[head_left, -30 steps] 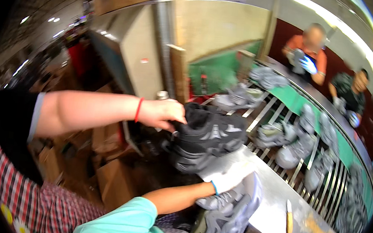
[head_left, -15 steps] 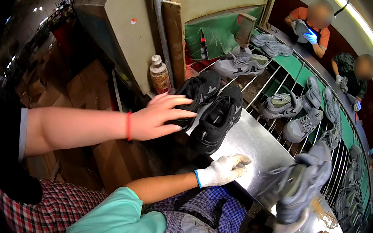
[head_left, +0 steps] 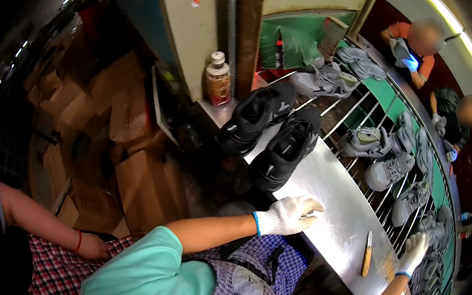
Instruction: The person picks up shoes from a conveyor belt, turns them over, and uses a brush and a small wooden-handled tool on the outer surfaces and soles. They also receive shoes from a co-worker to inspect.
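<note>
My left hand, in a white knit glove with a blue cuff, hovers at or rests on the near edge of the metal table. Its fingers are loosely bent, the thumb apart, and nothing shows in them. My right hand, gloved alike, is reaching over the table's right end, fingers stretched out and bare of any shoe, beside grey shoes on the wire rack. Between the hands lies a small knife with a wooden handle. Two black sneakers stand at the table's left end.
Several grey sneakers sit on the wire rack beyond the table. A bottle stands by the wall. At left, a co-worker's bare arm is near cardboard boxes. Two people handle shoes across the rack.
My right hand has let go of the grey sneaker and moved right, over the rack side. The knife shows now. The co-worker's arm has drawn back left from the black sneakers.
</note>
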`<control>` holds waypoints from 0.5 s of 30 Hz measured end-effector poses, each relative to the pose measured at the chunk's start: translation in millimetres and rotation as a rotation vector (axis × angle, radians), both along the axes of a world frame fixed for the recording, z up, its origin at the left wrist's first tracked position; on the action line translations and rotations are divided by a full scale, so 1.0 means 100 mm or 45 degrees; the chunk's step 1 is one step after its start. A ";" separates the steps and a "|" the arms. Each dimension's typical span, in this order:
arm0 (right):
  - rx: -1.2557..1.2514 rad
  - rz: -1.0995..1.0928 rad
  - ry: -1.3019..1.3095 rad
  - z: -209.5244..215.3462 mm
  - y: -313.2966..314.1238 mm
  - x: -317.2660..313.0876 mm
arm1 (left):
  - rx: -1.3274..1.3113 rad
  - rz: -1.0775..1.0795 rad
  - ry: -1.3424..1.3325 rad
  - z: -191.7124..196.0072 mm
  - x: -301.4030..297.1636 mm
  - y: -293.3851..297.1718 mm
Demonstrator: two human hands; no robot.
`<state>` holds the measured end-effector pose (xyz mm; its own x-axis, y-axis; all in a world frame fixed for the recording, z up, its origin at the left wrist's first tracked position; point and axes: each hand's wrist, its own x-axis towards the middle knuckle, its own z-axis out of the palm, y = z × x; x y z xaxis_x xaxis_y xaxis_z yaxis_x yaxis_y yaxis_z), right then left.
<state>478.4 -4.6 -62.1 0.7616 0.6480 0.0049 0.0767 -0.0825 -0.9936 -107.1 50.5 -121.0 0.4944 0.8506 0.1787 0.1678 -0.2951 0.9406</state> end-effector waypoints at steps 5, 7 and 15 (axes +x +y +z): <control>-0.277 0.586 -0.542 -0.13 0.21 -2.48 | -0.120 -0.053 -0.070 0.03 -0.12 -0.05; -0.358 0.801 -0.738 -0.22 0.23 -3.14 | -0.275 -0.117 -0.172 0.04 -0.34 -0.16; -0.382 0.963 -0.037 0.06 0.74 -4.49 | -0.185 0.661 -0.638 0.36 -1.96 -0.17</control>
